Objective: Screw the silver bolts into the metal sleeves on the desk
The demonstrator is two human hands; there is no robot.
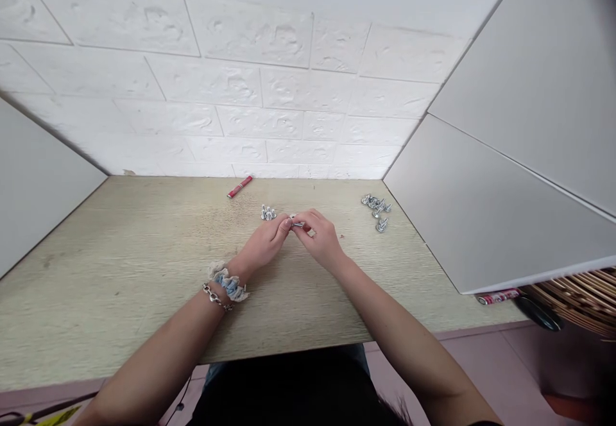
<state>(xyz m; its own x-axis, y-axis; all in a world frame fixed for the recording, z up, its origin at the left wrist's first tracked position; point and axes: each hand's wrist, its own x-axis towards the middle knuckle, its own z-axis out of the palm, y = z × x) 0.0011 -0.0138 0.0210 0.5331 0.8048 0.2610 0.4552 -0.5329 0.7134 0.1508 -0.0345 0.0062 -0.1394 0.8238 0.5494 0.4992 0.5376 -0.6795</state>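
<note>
Over the middle of the table, my left hand and my right hand meet, fingertips almost together. Between them is a small silver bolt; its shaft points toward my right hand. My left thumb and fingers pinch the end on the left, and my right fingers close around the shaft. Just behind my left hand, several silver bolts stand upright in a cluster. Off to the right lies a loose pile of similar wide-headed bolts, some tipped on their sides.
A red tube-shaped item lies near the white brick-pattern wall. Grey-white panels close in the right side, another panel the left. Beyond the right panel are a patterned tube, a dark oval object and wickerwork.
</note>
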